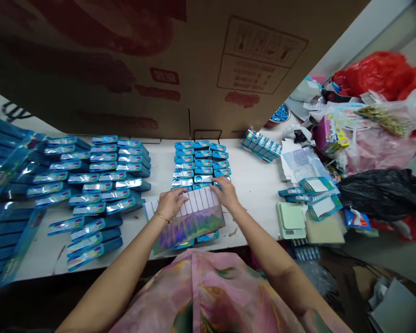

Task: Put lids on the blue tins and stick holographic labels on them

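Observation:
A shiny sticker sheet (194,222) with a row of white strips and a purple-green lower part tilts in front of my body. My left hand (171,204) pinches its upper edge near the middle, thumb and fingers together. At the sheet's upper right corner, my right hand (226,193) has its fingers closed on the edge. Just beyond the sheet stand three columns of small blue packs (203,162), some partly covered by it. More blue packs (183,244) peek out beneath its lower edge. Whether a single strip is between my fingertips is too small to tell.
Many blue packs (104,173) stand in rows at left, beside larger blue trays (7,185). A big cardboard box (194,69) rises behind the table. At right are a wrapped pack group (261,145), a pale green scale (291,221), a black bag (384,194) and red bags (381,74).

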{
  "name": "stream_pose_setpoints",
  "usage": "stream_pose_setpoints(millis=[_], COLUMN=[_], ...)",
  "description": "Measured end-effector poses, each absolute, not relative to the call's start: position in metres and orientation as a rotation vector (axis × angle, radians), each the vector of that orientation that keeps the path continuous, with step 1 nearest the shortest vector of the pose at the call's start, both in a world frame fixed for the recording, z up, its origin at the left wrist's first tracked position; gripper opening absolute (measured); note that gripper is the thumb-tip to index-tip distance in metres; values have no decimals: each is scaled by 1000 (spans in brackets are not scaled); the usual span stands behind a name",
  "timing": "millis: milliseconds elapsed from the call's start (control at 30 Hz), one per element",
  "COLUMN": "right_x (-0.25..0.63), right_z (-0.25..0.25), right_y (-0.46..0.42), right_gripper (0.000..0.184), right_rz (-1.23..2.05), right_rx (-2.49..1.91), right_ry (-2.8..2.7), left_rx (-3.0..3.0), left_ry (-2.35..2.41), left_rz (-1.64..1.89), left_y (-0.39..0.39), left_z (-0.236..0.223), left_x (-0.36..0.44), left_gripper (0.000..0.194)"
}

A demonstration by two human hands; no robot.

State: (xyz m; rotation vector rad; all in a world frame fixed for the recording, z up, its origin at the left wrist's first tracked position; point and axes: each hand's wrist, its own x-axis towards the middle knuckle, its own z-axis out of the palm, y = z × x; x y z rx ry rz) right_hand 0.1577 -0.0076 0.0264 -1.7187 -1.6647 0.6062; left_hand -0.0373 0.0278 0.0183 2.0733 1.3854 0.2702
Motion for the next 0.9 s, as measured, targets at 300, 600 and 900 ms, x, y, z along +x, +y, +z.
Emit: stream_pose_setpoints(millis=[300,600,900], right_x=[173,144,146], right_z=[-19,-11,39], right_y=[-80,-96,-85], right_gripper=[16,24,49], right_rz=[993,1051,1269], right_rx=[-1857,-1700,-1286], right_ry=[-926,-887,-743], left_rx=[2004,1392,1159], left_ry=[1866,1811,1435], left_rz=[673,731,980], left_y=[1,-57,-39], left_z=[8,-16,36], left_x=[-77,-134,-122], left_gripper=[59,40,69])
